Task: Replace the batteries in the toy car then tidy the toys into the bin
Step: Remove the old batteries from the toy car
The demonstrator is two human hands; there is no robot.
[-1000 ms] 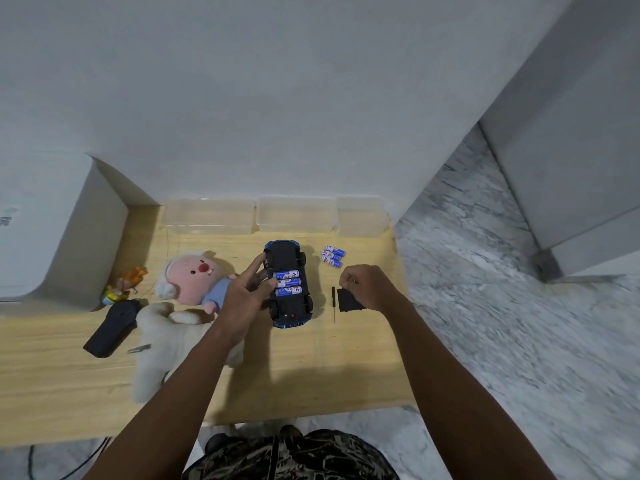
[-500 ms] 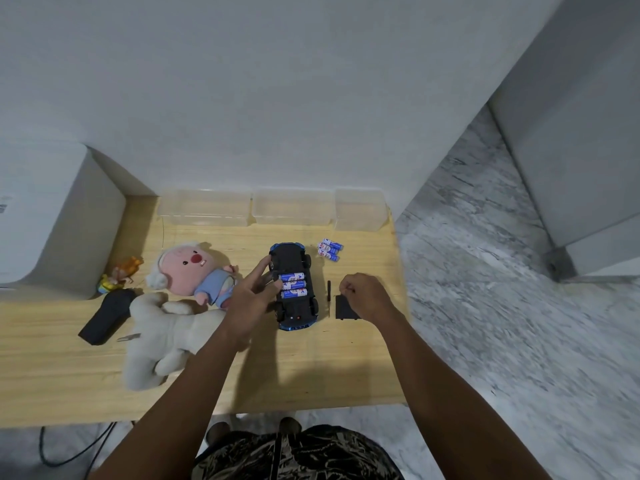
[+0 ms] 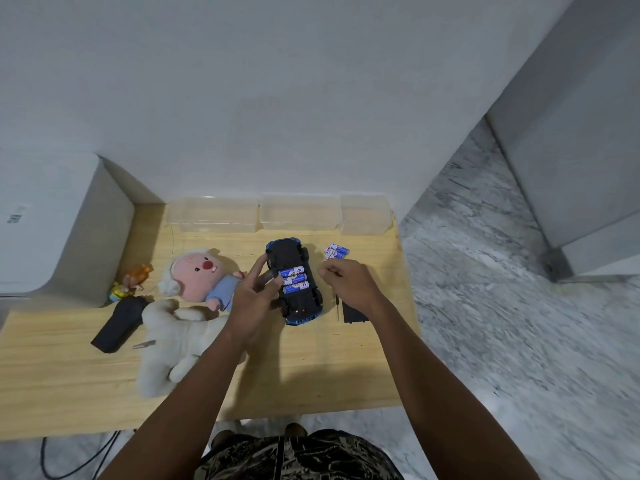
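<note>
A: Where is your toy car point(image 3: 295, 280)?

B: It lies upside down on the wooden table point(image 3: 52, 382), near the far middle, between your two hands. Its open battery bay holds three blue batteries point(image 3: 294, 279) side by side.

A: What is your left hand point(image 3: 254, 296) doing?

B: It rests against the car's left side. The fingers are fairly straight and spread, with the tips touching the car's edge and the ends of the batteries in the bay. They are not curled round anything.

A: And your right hand point(image 3: 349, 284)?

B: It hovers just to the right of the car, fingers curled inward with thumb and forefinger drawn close together. Whether you pinch something small there, I cannot tell.

A: What about the containers?

B: Three clear plastic bins point(image 3: 300, 212) stand in a row against the wall at the far edge of the table. I see nothing inside any of them.

A: What else lies near you?

B: Loose spare batteries point(image 3: 336, 251) lie beyond your right hand. A thin screwdriver point(image 3: 337, 307) and the black battery cover point(image 3: 353, 312) lie beside your right wrist. To the left are a pink plush point(image 3: 201, 276), a white plush point(image 3: 173, 344), a black remote point(image 3: 119, 322) and a small orange figure point(image 3: 133, 280).
</note>
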